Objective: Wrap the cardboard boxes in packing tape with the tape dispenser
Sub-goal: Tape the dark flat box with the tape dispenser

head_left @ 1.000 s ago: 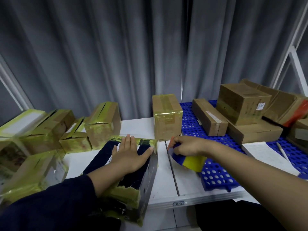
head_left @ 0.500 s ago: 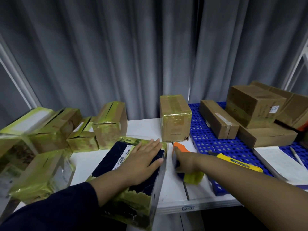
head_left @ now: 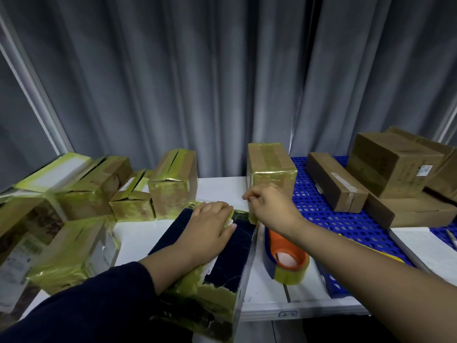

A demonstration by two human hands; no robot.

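hands work a dark box (head_left: pixel 230 246) at the near edge of a white table (head_left: pixel 138 233): the left hand (head_left: pixel 210 226) lies flat, fingers together, on its top; the right hand (head_left: pixel 269 206) pinches yellowish tape (head_left: pixel 252 216) at the far right corner. tape dispenser (head_left: pixel 286 258) lies just right of the box. taped boxes (head_left: pixel 173 186) stand far left, plain cardboard boxes (head_left: pixel 393 162) on a blue mat (head_left: pixel 319 206) far right.
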